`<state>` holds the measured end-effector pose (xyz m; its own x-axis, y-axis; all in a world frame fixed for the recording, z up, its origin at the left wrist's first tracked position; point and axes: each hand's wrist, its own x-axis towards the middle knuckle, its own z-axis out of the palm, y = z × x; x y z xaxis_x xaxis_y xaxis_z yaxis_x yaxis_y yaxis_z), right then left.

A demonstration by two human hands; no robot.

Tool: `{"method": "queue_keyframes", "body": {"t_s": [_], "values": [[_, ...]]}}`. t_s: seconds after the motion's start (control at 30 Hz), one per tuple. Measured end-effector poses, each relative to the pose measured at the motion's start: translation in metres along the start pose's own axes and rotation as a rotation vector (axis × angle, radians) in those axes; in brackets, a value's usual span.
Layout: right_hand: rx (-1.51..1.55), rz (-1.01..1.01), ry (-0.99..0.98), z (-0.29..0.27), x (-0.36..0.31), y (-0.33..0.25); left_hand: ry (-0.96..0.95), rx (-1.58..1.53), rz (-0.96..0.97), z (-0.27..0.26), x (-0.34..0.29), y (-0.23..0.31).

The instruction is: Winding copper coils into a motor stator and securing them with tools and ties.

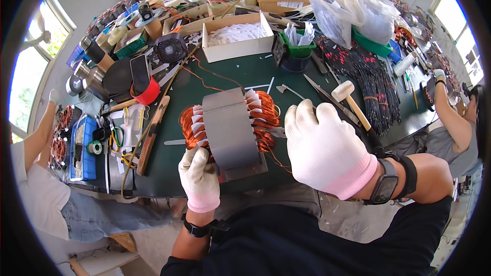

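A motor stator [229, 128] with a grey metal core lies on its side on the dark green bench, with a flat plate under its near edge. Copper windings [190, 125] bulge from both ends, with white paper tabs between them. My left hand [198, 174], gloved in white, is closed against the stator's lower left end, its fingertips at the winding. On the other side my right hand [327, 148], also gloved, makes a fist beside the right winding. From it a flat greyish tip [277, 132] points at the coil; the handle is hidden in the palm.
Behind the stator stands a white box [238, 36] of paper strips. A mallet [353, 105], scissors [327, 94] and a bundle of black sleeves [376, 87] lie to the right. A wooden stick [153, 135] and red holder [146, 91] are left. Co-workers sit on both sides.
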<state>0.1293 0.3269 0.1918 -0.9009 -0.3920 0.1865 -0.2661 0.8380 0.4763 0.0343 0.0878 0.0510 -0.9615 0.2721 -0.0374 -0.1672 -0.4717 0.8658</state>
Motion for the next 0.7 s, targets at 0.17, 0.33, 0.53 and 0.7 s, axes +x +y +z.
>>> {"method": "queue_keyframes", "body": {"t_s": [0.17, 0.33, 0.53, 0.7], "values": [[-0.089, 0.092, 0.118, 0.0, 0.006, -0.006, 0.025, -0.075, 0.022, -0.003, 0.0, -0.005], [-0.08, -0.074, 0.116, 0.001, 0.012, 0.001, 0.04, -0.054, 0.008, 0.006, -0.002, 0.001], [0.199, -0.011, 0.044, -0.009, 0.023, 0.007, 0.037, -0.058, 0.014, 0.004, -0.001, -0.001], [0.21, -0.101, -0.011, -0.004, 0.025, 0.01, 0.033, -0.119, 0.03, 0.005, -0.002, -0.002]]}}
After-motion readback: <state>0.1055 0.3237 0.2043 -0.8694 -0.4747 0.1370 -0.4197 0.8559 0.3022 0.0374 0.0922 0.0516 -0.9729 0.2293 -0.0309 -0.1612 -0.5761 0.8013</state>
